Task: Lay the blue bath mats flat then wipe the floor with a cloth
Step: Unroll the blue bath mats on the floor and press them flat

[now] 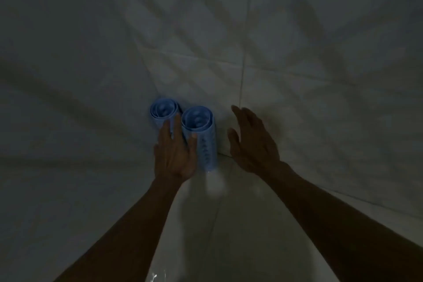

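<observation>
Two rolled-up blue bath mats stand upright side by side in the corner where two tiled walls meet the floor. The left roll (163,110) is partly covered by my left hand (175,153), whose straight fingers lie against it, with the thumb touching the right roll (201,130). My right hand (251,144) hovers to the right of the right roll, fingers straight and spread, a small gap between them. No cloth is in view.
Pale tiled walls (297,52) close in on the left and right of the corner. The glossy light floor (206,224) stretches towards me between my forearms, with a wet-looking glint near the bottom edge. The scene is dim.
</observation>
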Demonstrator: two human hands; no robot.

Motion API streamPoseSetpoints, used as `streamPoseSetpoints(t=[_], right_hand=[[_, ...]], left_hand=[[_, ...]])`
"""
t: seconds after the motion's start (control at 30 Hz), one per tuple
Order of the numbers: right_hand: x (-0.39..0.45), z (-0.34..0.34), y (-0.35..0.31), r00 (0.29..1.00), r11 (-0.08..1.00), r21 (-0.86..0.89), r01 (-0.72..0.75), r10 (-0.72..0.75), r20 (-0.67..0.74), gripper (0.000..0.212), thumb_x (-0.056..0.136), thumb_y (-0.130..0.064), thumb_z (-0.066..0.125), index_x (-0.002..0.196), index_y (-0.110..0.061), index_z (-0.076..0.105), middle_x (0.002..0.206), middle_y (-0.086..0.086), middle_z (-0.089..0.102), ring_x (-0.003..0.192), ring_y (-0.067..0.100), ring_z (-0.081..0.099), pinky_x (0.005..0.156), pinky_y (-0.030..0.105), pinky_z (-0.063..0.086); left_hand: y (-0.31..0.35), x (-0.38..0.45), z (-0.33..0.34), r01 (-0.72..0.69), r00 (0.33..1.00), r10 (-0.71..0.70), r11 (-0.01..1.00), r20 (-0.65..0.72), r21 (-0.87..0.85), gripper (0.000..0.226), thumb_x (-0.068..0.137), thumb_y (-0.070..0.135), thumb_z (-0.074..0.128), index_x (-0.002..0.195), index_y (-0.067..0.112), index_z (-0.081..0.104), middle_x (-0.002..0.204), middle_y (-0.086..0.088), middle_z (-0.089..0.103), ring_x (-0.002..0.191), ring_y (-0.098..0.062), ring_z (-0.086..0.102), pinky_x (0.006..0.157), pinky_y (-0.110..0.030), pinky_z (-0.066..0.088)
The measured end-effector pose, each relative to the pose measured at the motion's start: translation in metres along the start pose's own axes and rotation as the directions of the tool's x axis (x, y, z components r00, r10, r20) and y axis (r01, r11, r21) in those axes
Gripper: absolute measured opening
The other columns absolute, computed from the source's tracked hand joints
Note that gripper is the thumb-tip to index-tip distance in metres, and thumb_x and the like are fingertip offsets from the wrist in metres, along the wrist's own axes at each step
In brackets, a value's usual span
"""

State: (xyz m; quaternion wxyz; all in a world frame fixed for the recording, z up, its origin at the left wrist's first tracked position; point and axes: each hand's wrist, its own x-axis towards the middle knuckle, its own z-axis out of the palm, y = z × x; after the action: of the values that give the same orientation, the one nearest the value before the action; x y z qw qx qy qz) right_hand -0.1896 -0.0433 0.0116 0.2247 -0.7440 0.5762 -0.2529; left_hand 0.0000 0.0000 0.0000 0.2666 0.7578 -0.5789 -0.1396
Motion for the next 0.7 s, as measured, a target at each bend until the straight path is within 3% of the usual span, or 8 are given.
streamPoseSetpoints(t=[0.2,0.37,0.47,0.57,0.7], right_hand=[[0.015,0.111,0.087,0.996,0.994,0.105,-0.018,0.010,0.084,0.076,0.093,-0.034,0.059,0.156,-0.023,0.017,0.160,0.006,0.024,0.145,0.024,0.027,0.116,0.045,0.031],[0.039,0.191,0.119,0.990,0.971,0.231,0.067,-0.094,0.107,0.100,0.076,-0.020,0.082,0.154,-0.013,0.020,0.152,0.009,0.038,0.138,0.023,0.038,0.111,0.028,0.031],[0.054,0.224,0.120,0.985,0.939,0.325,0.111,-0.147,0.089,0.096,0.070,-0.011,0.085,0.148,-0.018,0.029,0.140,0.007,0.052,0.126,0.023,0.052,0.101,0.023,0.041],[0.063,0.246,0.121,0.985,0.875,0.460,0.151,-0.174,0.007,0.088,0.074,-0.004,0.083,0.143,-0.008,0.028,0.136,0.006,0.051,0.122,0.019,0.053,0.090,0.002,0.039],[0.059,0.253,0.122,0.992,0.868,0.480,0.127,-0.108,-0.067,0.075,0.071,-0.012,0.085,0.120,-0.017,0.028,0.116,0.000,0.055,0.103,0.019,0.062,0.074,0.015,0.048]], left_hand=[[-0.055,0.023,0.098,-0.130,0.988,0.105,0.962,-0.114,-0.238,0.078,0.101,0.047,0.049,0.160,0.023,0.004,0.167,-0.006,0.009,0.153,-0.017,0.009,0.124,-0.042,0.018],[-0.085,0.050,0.141,-0.212,0.964,0.154,0.936,-0.215,-0.279,0.085,0.093,0.057,0.056,0.158,0.036,0.006,0.165,-0.007,0.007,0.152,-0.022,0.016,0.119,-0.052,0.031],[-0.094,0.060,0.152,-0.258,0.942,0.174,0.921,-0.286,-0.290,0.080,0.091,0.055,0.059,0.156,0.032,0.019,0.162,-0.008,0.017,0.148,-0.023,0.026,0.116,-0.047,0.036],[-0.094,0.063,0.154,-0.296,0.919,0.183,0.904,-0.348,-0.307,0.069,0.090,0.049,0.065,0.145,0.021,0.035,0.149,-0.008,0.038,0.134,-0.020,0.043,0.109,-0.035,0.041],[-0.089,0.058,0.151,-0.354,0.892,0.213,0.878,-0.398,-0.324,0.039,0.091,0.038,0.069,0.112,0.016,0.045,0.112,-0.005,0.057,0.102,-0.019,0.057,0.086,-0.036,0.050]])
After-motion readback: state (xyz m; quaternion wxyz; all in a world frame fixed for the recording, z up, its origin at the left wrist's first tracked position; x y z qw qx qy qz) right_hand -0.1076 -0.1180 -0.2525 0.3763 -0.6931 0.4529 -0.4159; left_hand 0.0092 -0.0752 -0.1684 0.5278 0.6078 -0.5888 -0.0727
